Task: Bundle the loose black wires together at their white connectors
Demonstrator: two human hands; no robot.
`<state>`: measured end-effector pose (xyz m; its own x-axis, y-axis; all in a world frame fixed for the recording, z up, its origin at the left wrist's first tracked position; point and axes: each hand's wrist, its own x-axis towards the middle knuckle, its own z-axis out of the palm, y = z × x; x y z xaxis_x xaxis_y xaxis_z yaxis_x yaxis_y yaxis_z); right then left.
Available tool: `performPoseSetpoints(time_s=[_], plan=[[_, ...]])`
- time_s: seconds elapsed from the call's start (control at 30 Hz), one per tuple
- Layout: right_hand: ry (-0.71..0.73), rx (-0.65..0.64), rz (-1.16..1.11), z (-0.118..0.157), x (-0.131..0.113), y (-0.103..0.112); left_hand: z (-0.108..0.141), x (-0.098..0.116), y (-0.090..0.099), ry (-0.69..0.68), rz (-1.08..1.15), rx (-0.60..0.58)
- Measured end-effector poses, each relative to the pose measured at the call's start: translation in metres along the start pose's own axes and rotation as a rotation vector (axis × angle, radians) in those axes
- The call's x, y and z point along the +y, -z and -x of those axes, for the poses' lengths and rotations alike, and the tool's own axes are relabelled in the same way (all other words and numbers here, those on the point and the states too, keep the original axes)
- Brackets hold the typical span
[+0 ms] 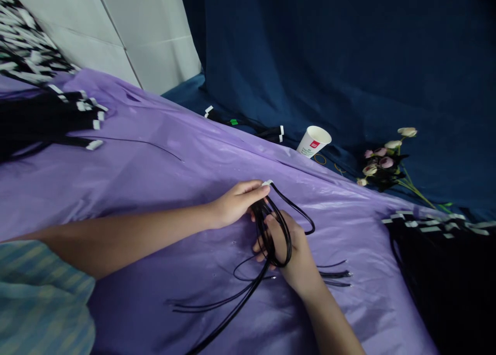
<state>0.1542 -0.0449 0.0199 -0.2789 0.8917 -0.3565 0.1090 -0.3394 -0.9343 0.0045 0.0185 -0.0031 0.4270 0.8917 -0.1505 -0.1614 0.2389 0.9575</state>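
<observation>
A looped bundle of black cables (287, 241) is between my two hands, above the purple sheet. My left hand (241, 200) pinches the bundle's upper end, where a white connector (267, 183) shows at the thumb tip. Around the lower part of the loops, the fingers of my right hand (289, 249) are curled, some of them hidden behind the cables. One cable bows out to the right from the connector. Loose ends trail down to the lower left, and other thin ends with bare tips (349, 275) stick out right of my right wrist.
Black cables with white connectors lie in piles at left (50, 112) and right (437, 262), on the purple sheet (155, 189). Beyond its raised edge are a paper cup (310, 147), rubber bands (320, 159), artificial flowers (383, 164) and another cable bundle (248, 125). A blue curtain (341, 50) hangs behind.
</observation>
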Motion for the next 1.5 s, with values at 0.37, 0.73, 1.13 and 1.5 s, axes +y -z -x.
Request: performPoseSetpoints(time_s=[0.37,0.73,1.13,1.5], plan=[[0.045,-0.155,0.026,-0.007,0.006,0.015,0.002,0.003,-0.001,0.019,-0.048,0.006],[0.043,-0.133,-0.016,-0.004,-0.002,0.016,-0.001,-0.001,0.0,0.012,0.024,0.02],[-0.043,-0.245,-0.099,-0.003,-0.003,0.027,0.0,0.0,0.0,-0.012,-0.003,-0.001],[-0.081,0.005,-0.146,-0.006,0.002,0.022,-0.001,-0.002,0.003,-0.002,-0.009,0.009]])
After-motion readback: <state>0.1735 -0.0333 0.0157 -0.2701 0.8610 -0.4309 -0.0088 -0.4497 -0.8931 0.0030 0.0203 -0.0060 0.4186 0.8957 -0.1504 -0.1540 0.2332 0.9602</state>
